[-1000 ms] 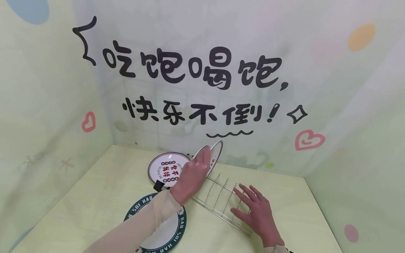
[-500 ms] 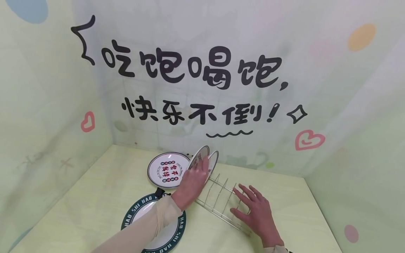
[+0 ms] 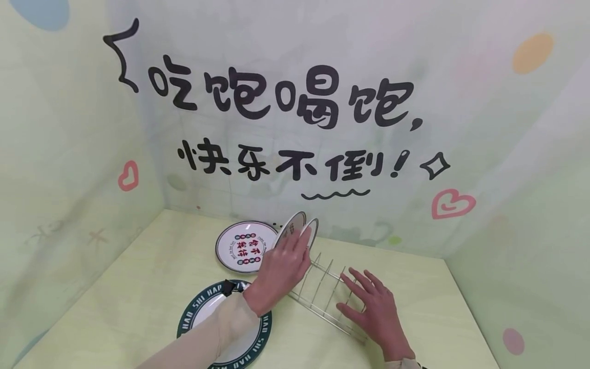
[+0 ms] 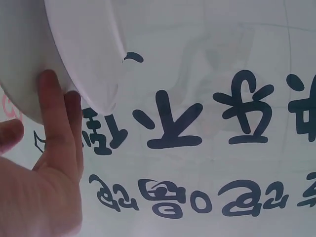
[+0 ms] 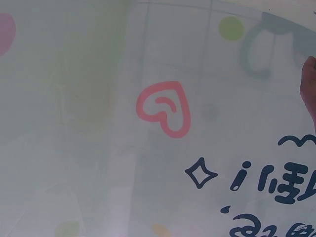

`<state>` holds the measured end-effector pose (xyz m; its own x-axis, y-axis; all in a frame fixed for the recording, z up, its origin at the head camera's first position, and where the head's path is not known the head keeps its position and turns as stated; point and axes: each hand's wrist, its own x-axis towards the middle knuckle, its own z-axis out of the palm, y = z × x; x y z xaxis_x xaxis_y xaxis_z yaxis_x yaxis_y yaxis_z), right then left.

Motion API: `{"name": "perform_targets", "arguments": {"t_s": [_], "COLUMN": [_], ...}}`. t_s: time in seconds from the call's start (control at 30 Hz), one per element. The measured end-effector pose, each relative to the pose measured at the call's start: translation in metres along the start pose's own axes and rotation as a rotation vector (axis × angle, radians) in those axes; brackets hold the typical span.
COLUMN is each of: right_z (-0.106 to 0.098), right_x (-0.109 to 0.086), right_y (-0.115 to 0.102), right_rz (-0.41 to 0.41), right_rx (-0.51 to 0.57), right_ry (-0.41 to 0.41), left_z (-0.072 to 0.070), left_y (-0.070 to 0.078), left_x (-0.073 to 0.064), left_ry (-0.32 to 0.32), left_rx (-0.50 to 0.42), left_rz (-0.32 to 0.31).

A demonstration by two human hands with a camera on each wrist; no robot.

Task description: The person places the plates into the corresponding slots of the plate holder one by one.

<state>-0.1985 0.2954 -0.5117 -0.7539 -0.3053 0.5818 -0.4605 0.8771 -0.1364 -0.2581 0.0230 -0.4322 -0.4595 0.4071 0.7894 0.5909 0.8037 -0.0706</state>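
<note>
My left hand (image 3: 283, 266) lies at two upright white plates, its fingers straight against them. The left plate (image 3: 291, 225) and right plate (image 3: 315, 228) lean side by side at the left end of a wire rack (image 3: 322, 287). In the left wrist view, the extended fingers (image 4: 54, 113) overlap the plates' undersides, with the thumb apart below. My right hand (image 3: 375, 312), fingers spread, rests at the rack's right end. Left of the rack lie a white plate with red lettering (image 3: 230, 248) and a larger green-rimmed plate (image 3: 266, 333), the latter partly hidden by the left sleeve.
The pale tabletop (image 3: 428, 312) meets a back wall (image 3: 276, 31) printed with large black characters, with side walls left and right. A small black object (image 3: 228, 288) overlaps the green-rimmed plate's top edge near the left wrist.
The right upright plate has come down at the rack's left end. My left hand has since shifted slightly right across the plates, fingers straight. The right hand stays put.
</note>
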Motion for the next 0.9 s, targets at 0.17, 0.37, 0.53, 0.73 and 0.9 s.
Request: {"name": "perform_targets", "arguments": {"t_s": [0.17,0.37,0.53,0.73,0.9], "right_z": [0.001,0.001,0.002,0.002,0.003], "right_x": [0.003,0.003,0.002,0.002,0.001], "right_y": [0.000,-0.001,-0.002,-0.002,-0.001], "right_rz": [-0.008,-0.004,-0.012,-0.012,-0.006], "right_rx": [0.004,0.000,0.003,0.010,0.015], "right_ry": [-0.002,-0.006,0.007,0.015,0.016], "left_z": [-0.020,-0.040,-0.045,-0.038,-0.033], "left_y": [-0.012,-0.056,-0.111,-0.168,-0.188], "left_x": [0.012,0.025,0.021,-0.001,-0.024], "left_ry": [0.125,0.050,-0.086,-0.192,-0.309], "left_rx": [-0.152,-0.381,-0.469,-0.440,-0.449], "left_rz": [-0.056,-0.344,-0.638,-0.815,-0.915]}}
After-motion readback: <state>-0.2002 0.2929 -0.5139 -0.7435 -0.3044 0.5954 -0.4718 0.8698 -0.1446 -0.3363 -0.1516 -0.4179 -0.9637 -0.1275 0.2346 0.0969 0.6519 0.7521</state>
